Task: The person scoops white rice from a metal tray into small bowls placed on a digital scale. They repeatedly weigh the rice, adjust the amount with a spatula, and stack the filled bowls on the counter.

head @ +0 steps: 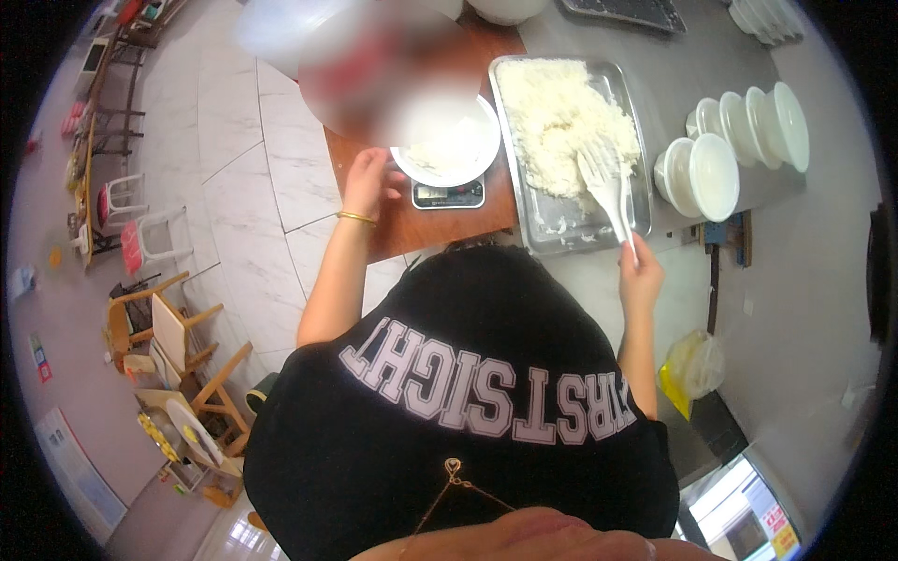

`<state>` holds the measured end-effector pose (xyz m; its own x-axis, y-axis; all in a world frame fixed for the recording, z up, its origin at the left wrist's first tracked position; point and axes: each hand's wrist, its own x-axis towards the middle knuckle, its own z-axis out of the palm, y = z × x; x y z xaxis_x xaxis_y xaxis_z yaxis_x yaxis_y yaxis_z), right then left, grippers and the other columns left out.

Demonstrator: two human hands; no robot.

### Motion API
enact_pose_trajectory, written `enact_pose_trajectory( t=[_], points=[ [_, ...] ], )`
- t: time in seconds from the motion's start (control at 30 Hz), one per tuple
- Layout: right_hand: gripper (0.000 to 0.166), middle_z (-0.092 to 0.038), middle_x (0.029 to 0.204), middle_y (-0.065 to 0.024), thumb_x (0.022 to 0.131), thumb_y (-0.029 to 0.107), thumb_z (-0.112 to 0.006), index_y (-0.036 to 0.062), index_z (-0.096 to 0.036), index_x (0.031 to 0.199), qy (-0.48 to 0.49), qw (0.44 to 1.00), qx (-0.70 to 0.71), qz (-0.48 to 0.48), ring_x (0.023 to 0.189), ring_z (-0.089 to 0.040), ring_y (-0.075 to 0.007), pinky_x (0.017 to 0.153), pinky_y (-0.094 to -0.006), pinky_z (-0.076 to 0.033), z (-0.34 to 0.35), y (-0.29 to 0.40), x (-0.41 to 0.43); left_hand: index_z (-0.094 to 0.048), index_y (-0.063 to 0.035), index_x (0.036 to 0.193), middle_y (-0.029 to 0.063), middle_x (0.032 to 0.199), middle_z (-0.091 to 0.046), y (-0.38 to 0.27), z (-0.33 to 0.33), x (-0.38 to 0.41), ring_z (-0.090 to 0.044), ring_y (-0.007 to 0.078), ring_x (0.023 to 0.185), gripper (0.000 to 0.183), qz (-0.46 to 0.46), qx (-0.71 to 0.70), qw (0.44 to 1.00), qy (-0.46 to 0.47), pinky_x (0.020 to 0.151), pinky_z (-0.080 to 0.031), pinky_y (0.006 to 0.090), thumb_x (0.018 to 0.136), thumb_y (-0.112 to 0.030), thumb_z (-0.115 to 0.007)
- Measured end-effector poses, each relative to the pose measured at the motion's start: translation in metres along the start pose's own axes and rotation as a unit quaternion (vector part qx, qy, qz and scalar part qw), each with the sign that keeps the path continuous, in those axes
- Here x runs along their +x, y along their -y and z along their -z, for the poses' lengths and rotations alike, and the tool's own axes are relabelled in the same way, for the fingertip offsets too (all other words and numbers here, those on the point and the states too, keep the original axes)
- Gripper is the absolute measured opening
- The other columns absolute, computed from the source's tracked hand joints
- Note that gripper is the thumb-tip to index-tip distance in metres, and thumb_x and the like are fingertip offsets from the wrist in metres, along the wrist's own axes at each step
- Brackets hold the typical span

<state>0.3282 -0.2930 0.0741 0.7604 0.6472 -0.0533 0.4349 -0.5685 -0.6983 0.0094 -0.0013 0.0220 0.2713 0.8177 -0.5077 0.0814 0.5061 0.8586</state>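
Observation:
My right hand (pixel 642 268) grips the handle of a white fork-shaped serving utensil (pixel 600 179). Its slotted head rests in cooked white rice (pixel 554 119) heaped in a rectangular metal tray (pixel 537 235). At the left, my left hand (pixel 370 184) is beside the near-left rim of a white bowl (pixel 490 133), fingers apart; whether a fingertip touches the rim is unclear. Some pale food, apparently rice, lies in the bowl. Beneath it is a digital kitchen scale (pixel 449 196) on a brown wooden surface (pixel 393 235). A blurred patch hides the bowl's far-left part.
White bowls (pixel 715 179) stand in nested stacks right of the metal tray, on a grey counter (pixel 666 77). A dark tray (pixel 624 10) lies at the far edge. Stools (pixel 154 238) and wooden chairs (pixel 172 326) stand on the left; a yellow plastic bag (pixel 691 372) is lower right.

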Motion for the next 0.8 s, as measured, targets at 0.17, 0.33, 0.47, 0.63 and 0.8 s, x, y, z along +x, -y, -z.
enact_pose_trajectory(
  t=[0.17, 0.33, 0.47, 0.63, 0.8],
  points=[
    [0.031, -0.061, 0.08, -0.0029, 0.084, 0.005, -0.06, -0.0025, -0.059, 0.114, 0.123, 0.974, 0.186, -0.034, 0.061, -0.051, -0.0069, 0.056, -0.0211, -0.042, 0.019, 0.053, 0.024, -0.042, -0.0053, 0.127, 0.0051, 0.096, -0.058, 0.005, -0.012, -0.004, -0.057, 0.0104, 0.071, 0.038, -0.039, -0.006, 0.999, 0.012, 0.049, -0.048, 0.0209, 0.091, -0.015, -0.048],
    [0.031, -0.063, 0.076, -0.0056, 0.084, 0.007, -0.057, -0.0007, -0.06, 0.114, 0.271, 0.952, 0.123, 0.068, 0.06, -0.054, -0.009, 0.057, -0.0238, -0.045, -0.01, 0.143, 0.05, -0.04, -0.0055, 0.128, 0.0047, 0.094, -0.057, 0.014, -0.017, 0.003, -0.057, 0.0106, 0.071, 0.042, -0.048, -0.037, 0.998, 0.02, 0.049, -0.05, 0.021, 0.088, -0.007, -0.049],
    [0.03, -0.062, 0.07, -0.0066, 0.086, 0.011, -0.056, 0.0004, -0.06, 0.113, 0.329, 0.937, 0.055, 0.107, 0.057, -0.055, -0.01, 0.057, -0.0249, -0.046, -0.038, 0.176, 0.062, -0.037, -0.0048, 0.13, 0.0045, 0.084, -0.057, 0.018, -0.016, 0.005, -0.057, 0.0106, 0.065, 0.044, -0.053, -0.071, 0.996, 0.029, 0.047, -0.049, 0.0206, 0.087, -0.004, -0.048],
    [0.03, -0.061, 0.067, -0.0069, 0.086, 0.011, -0.055, 0.0006, -0.06, 0.114, 0.338, 0.932, 0.049, 0.118, 0.056, -0.055, -0.01, 0.056, -0.0253, -0.046, -0.059, 0.176, 0.063, -0.034, -0.0025, 0.131, 0.0059, 0.08, -0.056, 0.014, -0.018, 0.0, -0.057, 0.0105, 0.061, 0.045, -0.062, -0.079, 0.994, 0.049, 0.043, -0.046, 0.0195, 0.088, -0.003, -0.048],
    [0.03, -0.056, 0.068, -0.0006, 0.089, 0.008, -0.05, -0.0025, -0.058, 0.116, 0.372, 0.92, 0.056, 0.113, 0.059, -0.051, -0.0076, 0.056, -0.0215, -0.041, -0.08, 0.183, 0.066, -0.033, -0.0015, 0.131, 0.0068, 0.078, -0.056, 0.016, -0.013, 0.004, -0.059, 0.0114, 0.059, 0.045, -0.065, -0.054, 0.995, 0.062, 0.039, -0.043, 0.0195, 0.088, -0.002, -0.047]
  ],
)
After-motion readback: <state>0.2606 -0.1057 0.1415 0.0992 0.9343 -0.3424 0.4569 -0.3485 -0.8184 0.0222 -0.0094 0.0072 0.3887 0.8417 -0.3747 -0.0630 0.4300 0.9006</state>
